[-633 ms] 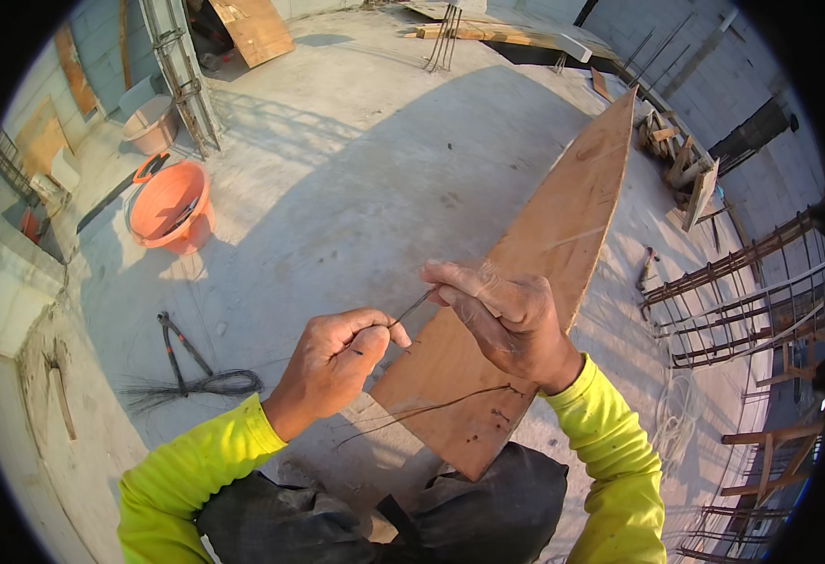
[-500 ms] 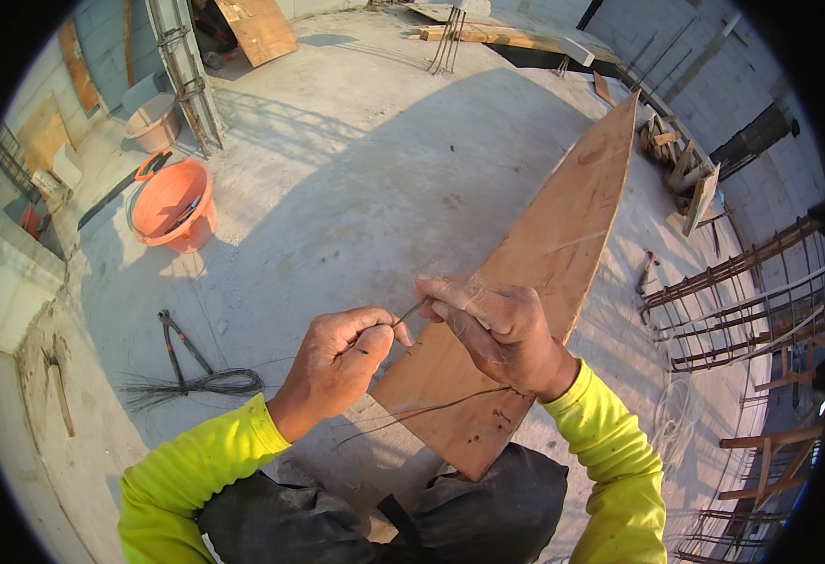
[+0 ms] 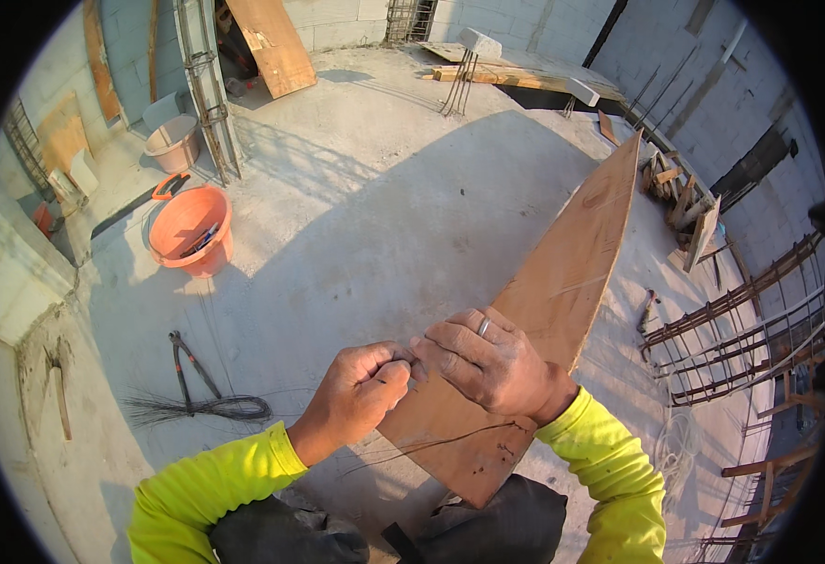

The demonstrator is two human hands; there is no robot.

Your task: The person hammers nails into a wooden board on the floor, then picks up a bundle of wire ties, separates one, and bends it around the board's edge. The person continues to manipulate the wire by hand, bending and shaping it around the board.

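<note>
My left hand (image 3: 361, 387) and my right hand (image 3: 489, 365) meet fingertip to fingertip over the near part of a long plywood board (image 3: 563, 282). Both are closed in a pinch, and the short dark wire between them is now mostly hidden by the fingers. A ring shows on my right hand. Below the hands, a loose wire strand (image 3: 440, 440) runs across the board and off its left edge. The board's near end lies by my knees. To the left on the floor is a bundle of thin wire (image 3: 234, 408) against long-handled nippers (image 3: 183, 368).
An orange bucket (image 3: 213, 252) with tools in it stands at the far left, a paler tub (image 3: 173, 148) behind it. A hammer (image 3: 62, 399) lies at the left. Rebar cages (image 3: 741, 310) and scrap wood (image 3: 683, 197) line the right; timber planks (image 3: 516, 77) lie at the back.
My right hand has turned over, its back and ring now facing up, covering the wire that showed between the hands. Both hands sit slightly lower in the view, and the view has tilted up.
</note>
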